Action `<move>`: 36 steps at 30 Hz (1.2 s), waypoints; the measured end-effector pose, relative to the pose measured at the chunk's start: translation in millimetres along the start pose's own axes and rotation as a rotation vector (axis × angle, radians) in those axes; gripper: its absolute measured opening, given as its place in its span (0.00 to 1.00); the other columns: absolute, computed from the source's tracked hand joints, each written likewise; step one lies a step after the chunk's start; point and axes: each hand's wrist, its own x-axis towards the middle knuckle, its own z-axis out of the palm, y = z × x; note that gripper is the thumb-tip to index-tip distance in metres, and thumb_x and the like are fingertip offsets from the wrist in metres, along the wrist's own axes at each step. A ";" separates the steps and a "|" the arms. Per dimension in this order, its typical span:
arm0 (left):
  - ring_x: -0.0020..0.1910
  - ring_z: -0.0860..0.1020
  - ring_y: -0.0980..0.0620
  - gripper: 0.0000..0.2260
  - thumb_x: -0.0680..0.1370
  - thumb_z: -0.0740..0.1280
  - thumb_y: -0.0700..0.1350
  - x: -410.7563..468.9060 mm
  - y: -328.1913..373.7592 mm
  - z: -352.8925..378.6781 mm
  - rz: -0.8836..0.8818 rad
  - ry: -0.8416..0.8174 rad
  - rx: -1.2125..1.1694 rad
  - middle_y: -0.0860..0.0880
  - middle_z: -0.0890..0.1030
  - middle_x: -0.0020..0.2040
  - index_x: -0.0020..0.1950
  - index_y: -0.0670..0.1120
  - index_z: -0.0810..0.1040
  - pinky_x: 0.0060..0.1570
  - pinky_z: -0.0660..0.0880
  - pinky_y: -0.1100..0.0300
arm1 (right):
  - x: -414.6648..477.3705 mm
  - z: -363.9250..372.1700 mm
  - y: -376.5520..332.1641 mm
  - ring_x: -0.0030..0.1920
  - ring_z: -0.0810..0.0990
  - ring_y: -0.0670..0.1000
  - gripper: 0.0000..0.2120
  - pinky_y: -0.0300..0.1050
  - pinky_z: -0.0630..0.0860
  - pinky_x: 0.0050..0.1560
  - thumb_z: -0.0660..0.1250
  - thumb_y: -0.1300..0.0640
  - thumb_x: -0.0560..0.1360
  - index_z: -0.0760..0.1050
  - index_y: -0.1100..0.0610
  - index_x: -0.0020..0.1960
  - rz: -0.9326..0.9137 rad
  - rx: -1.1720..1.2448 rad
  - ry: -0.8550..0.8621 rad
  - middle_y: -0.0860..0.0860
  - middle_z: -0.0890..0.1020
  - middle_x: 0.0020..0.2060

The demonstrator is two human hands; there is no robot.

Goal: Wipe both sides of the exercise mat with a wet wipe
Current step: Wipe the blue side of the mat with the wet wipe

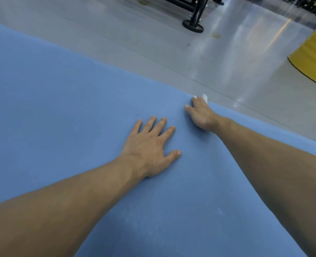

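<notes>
Mat: the blue exercise mat [60, 108] lay spread on the grey floor [227, 62], one broad face up, its far edge running slantwise across the view.
Left hand: the left hand [149, 145] rested palm down on the mat, a little in from the far edge, fingers straight and spread, holding nothing.
Right hand: the right hand [201, 115] reached to the mat's far edge, thumb apart from the fingers.
Wipe: the white wet wipe [204, 97] sat right at that far edge, only a scrap showing past the fingertips.
Grip: the wipe lay under the right fingers, but I could not tell whether they curled round it or merely pressed it flat.
Nearby: a black equipment stand [194, 25] and a yellow padded object [313, 58] stood on the floor, well apart from the mat.
Stage: the upper face looked to be under way; the underside was likely not yet done.
Risk: at the edge the wipe could slide off onto the floor and pick up dirt.
Risk: the mat could creep on the glossy floor if the bracing hand eased.
</notes>
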 end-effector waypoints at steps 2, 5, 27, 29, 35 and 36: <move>0.82 0.40 0.51 0.34 0.80 0.46 0.70 -6.2 -2.1 -1.3 0.017 -0.010 0.002 0.55 0.42 0.84 0.83 0.59 0.46 0.79 0.40 0.43 | -6.8 5.7 0.7 0.81 0.40 0.56 0.26 0.51 0.43 0.80 0.55 0.50 0.85 0.58 0.66 0.77 -0.099 -0.067 0.006 0.58 0.58 0.79; 0.82 0.41 0.51 0.32 0.81 0.46 0.69 -17.2 -2.6 -0.3 0.018 0.000 0.010 0.55 0.43 0.84 0.83 0.59 0.47 0.79 0.41 0.43 | -40.3 8.8 -0.4 0.81 0.39 0.51 0.30 0.40 0.37 0.77 0.55 0.51 0.86 0.51 0.62 0.82 -0.194 -0.152 0.009 0.54 0.50 0.82; 0.82 0.38 0.52 0.33 0.82 0.52 0.66 -161.6 27.7 -22.5 -0.072 -0.277 0.002 0.56 0.38 0.83 0.83 0.60 0.43 0.80 0.42 0.43 | -306.6 63.5 -45.1 0.74 0.30 0.35 0.34 0.52 0.38 0.80 0.45 0.39 0.84 0.39 0.52 0.83 -0.199 -0.210 -0.199 0.41 0.37 0.80; 0.82 0.38 0.51 0.35 0.81 0.56 0.65 -178.4 31.6 -27.5 -0.074 -0.327 -0.007 0.56 0.37 0.83 0.83 0.60 0.43 0.80 0.43 0.43 | -330.1 58.9 -52.3 0.73 0.31 0.35 0.32 0.46 0.35 0.79 0.47 0.42 0.85 0.40 0.53 0.83 -0.200 -0.186 -0.252 0.43 0.38 0.81; 0.83 0.42 0.49 0.38 0.79 0.63 0.62 -224.3 40.6 -41.2 -0.072 -0.453 -0.051 0.55 0.41 0.84 0.83 0.57 0.47 0.80 0.49 0.45 | -393.4 49.0 -78.7 0.81 0.46 0.44 0.30 0.31 0.39 0.72 0.52 0.46 0.86 0.50 0.58 0.83 -0.096 0.163 -0.391 0.49 0.50 0.82; 0.83 0.45 0.48 0.37 0.79 0.64 0.61 -229.5 42.7 -46.0 -0.070 -0.461 -0.090 0.53 0.44 0.84 0.83 0.56 0.50 0.80 0.50 0.47 | -401.4 47.0 -83.0 0.80 0.50 0.44 0.29 0.32 0.43 0.73 0.54 0.47 0.86 0.54 0.58 0.82 -0.077 0.229 -0.390 0.49 0.54 0.82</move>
